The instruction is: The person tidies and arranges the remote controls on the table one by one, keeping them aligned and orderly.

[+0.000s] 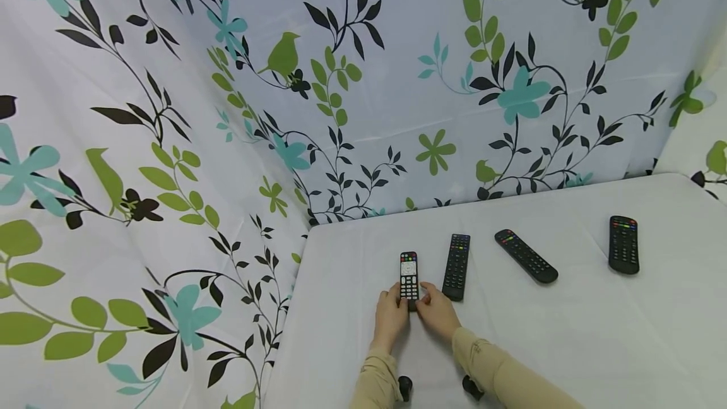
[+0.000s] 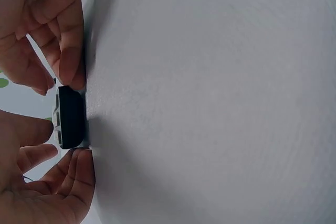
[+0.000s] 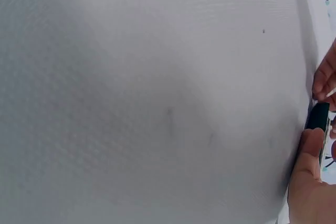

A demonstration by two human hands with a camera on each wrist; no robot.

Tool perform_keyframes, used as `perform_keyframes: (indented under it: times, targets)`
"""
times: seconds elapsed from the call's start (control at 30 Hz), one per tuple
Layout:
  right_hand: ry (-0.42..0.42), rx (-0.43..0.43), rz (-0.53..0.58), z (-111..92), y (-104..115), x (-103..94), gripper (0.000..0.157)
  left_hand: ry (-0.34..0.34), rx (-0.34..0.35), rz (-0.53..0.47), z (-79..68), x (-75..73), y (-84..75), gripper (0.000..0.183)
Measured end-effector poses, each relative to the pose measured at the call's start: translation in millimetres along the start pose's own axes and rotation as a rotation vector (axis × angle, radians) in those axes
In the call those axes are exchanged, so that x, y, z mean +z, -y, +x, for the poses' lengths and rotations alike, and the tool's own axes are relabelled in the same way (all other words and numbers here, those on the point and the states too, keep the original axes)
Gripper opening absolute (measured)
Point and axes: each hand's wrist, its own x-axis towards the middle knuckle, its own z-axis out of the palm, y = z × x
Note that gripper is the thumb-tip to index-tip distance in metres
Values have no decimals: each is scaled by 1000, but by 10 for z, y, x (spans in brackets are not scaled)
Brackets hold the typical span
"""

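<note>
A black remote control (image 1: 408,270) with a light panel and white buttons lies lengthwise on the white-covered table. My left hand (image 1: 390,317) holds its near end from the left, the thumb at its edge. From the right, my right hand (image 1: 439,314) grips the same end. The left wrist view shows the dark end of the remote (image 2: 72,117) low against the tablecloth, between the fingers of both hands. Only part of the remote (image 3: 317,116) appears at the edge of the right wrist view, with the right thumb (image 3: 313,142) against it.
Just right of the hands lies a long black remote (image 1: 457,267). Farther right are a slanted black remote (image 1: 526,256) and another black remote (image 1: 623,245). A patterned curtain (image 1: 392,93) hangs behind the white table (image 1: 568,339) and along its left side.
</note>
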Motion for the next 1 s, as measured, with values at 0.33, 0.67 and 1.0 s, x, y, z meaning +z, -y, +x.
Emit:
perform_keyframes:
  times: [0.33, 0.67, 1.0]
  targets:
    - [-56, 0, 46, 36, 50, -154, 38, -95, -12, 19, 51, -34, -151, 29]
    - [-158, -4, 1, 275, 120, -600, 38, -130, 183, 56, 250, 106, -661, 23]
    - [-176, 29, -53, 303, -92, -846, 42, -94, 220, 105, 223, 315, -898, 24]
